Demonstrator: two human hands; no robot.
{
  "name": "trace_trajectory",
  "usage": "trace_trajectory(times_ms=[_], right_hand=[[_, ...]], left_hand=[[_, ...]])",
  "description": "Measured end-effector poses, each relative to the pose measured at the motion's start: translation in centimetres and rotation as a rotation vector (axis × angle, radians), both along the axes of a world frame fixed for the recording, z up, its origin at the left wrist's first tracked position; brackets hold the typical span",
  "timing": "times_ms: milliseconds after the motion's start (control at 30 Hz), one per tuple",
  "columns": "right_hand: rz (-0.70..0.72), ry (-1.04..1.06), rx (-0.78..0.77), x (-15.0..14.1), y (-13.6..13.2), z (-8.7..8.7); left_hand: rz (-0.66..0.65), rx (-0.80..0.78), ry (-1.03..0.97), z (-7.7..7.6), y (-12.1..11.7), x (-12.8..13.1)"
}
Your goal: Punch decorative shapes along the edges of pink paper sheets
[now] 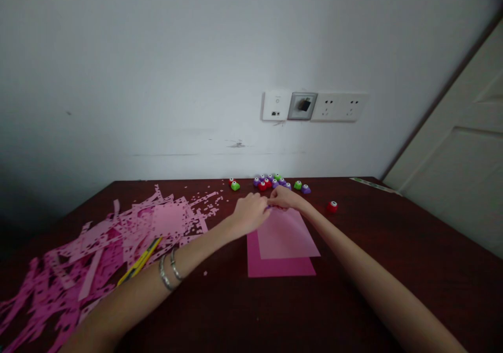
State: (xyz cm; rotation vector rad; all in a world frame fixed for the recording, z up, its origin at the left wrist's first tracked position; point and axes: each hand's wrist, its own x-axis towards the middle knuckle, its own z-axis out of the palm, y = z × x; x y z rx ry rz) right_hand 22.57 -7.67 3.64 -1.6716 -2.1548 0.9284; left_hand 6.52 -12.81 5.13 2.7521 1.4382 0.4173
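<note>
My left hand point(251, 213) is closed at the top left corner of a light pink sheet of paper point(288, 240), fingers curled over its edge. Close against it, my right hand point(287, 198) bends its fingers round a small purple craft punch point(269, 206) at the sheet's top edge. Most of that punch is hidden by the fingers. The light sheet bows up a little towards the hands. Beneath it lies a darker pink sheet point(281, 268), showing along the left and the near side.
Pink offcuts full of holes point(102, 253) cover the table's left side, with a yellow cutter knife point(139, 261) by my left forearm. Several purple, red and green punches point(266, 182) stand near the wall. A red punch point(332, 207) sits farther right. Sockets point(340, 107) are on the wall.
</note>
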Motion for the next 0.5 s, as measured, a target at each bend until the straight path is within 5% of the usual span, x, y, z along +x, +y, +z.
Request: trace_trajectory(times_ms=[200, 500], right_hand=[[0.028, 0.071, 0.124, 0.9, -1.0, 0.2], [0.214, 0.085, 0.321, 2.0, -0.8, -1.6]], left_hand=[[-0.2, 0.202, 0.143, -2.8, -4.9, -0.1], [-0.195, 0.158, 0.138, -3.7, -6.1, -0.2]])
